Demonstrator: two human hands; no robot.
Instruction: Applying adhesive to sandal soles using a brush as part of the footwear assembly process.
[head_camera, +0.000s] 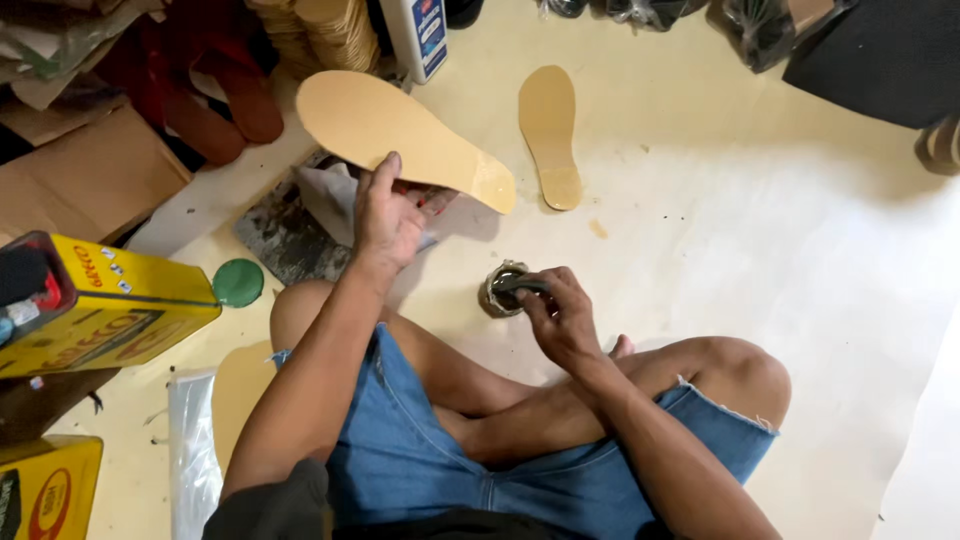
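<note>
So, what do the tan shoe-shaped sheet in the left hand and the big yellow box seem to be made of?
Tan shoe-shaped sheet: probably stiff fibreboard or leather, matte; it stays flat when the left hand holds one edge, with a wet sheen at its tip. Big yellow box: likely painted metal, glossy with sharp folded edges.

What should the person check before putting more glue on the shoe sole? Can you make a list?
1. Left hand grips the tan insole it holds up: ok.
2. Right hand holds the brush at the small glue pot: ok.
3. Glue left in the pot: cannot tell, the hand and brush hide it.
4. Pot stands upright on the floor: ok.
5. Second insole lies flat on the floor, apart from the pot: ok.
</note>
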